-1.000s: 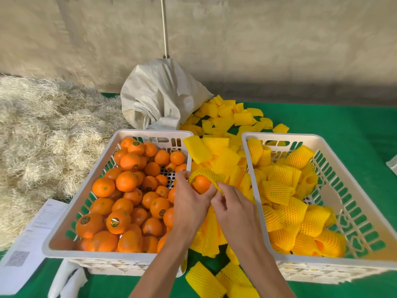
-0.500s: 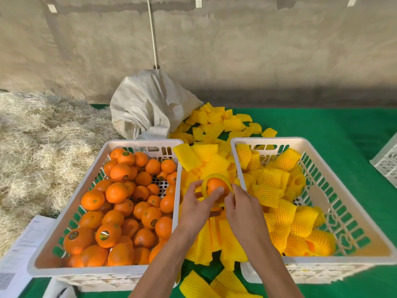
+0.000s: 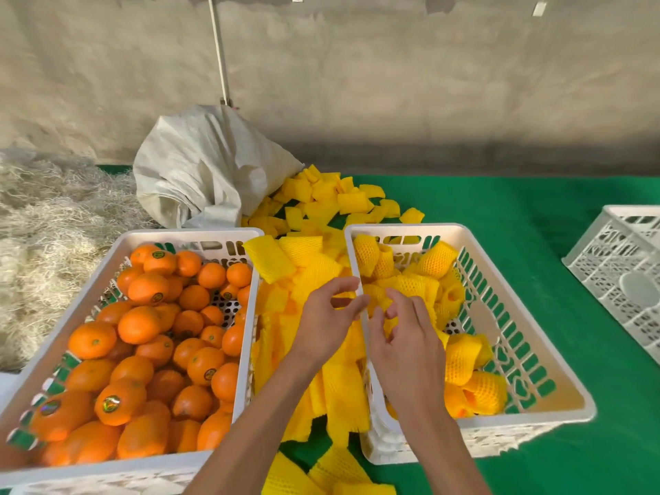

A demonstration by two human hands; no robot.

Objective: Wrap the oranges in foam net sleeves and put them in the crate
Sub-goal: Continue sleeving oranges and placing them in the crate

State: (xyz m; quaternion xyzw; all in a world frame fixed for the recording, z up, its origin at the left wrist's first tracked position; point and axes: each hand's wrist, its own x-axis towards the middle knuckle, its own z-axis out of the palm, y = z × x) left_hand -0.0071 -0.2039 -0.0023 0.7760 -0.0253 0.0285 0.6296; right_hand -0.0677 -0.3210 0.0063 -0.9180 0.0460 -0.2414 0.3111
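Note:
The left white crate (image 3: 189, 234) is full of bare oranges (image 3: 143, 323). Several oranges in yellow foam net sleeves (image 3: 460, 359) lie in the right white crate (image 3: 403, 228). Loose yellow sleeves (image 3: 307, 266) are heaped between the two crates. My left hand (image 3: 328, 319) hovers over that heap beside the right crate's left rim, fingers apart and holding nothing. My right hand (image 3: 403, 337) is just inside the right crate, fingers spread above a freshly sleeved orange (image 3: 410, 285) that rests among the others.
A grey-white sack (image 3: 200, 173) stands behind the crates with more sleeves (image 3: 339, 198) spilling from it. Pale straw (image 3: 43, 226) covers the left side. A third white crate (image 3: 621, 273) sits at the right edge on the green cloth (image 3: 500, 201).
Both hands moved right from the sleeve heap to the right crate's rim. The orange they were sleeving is no longer in their grip; their fingers have opened.

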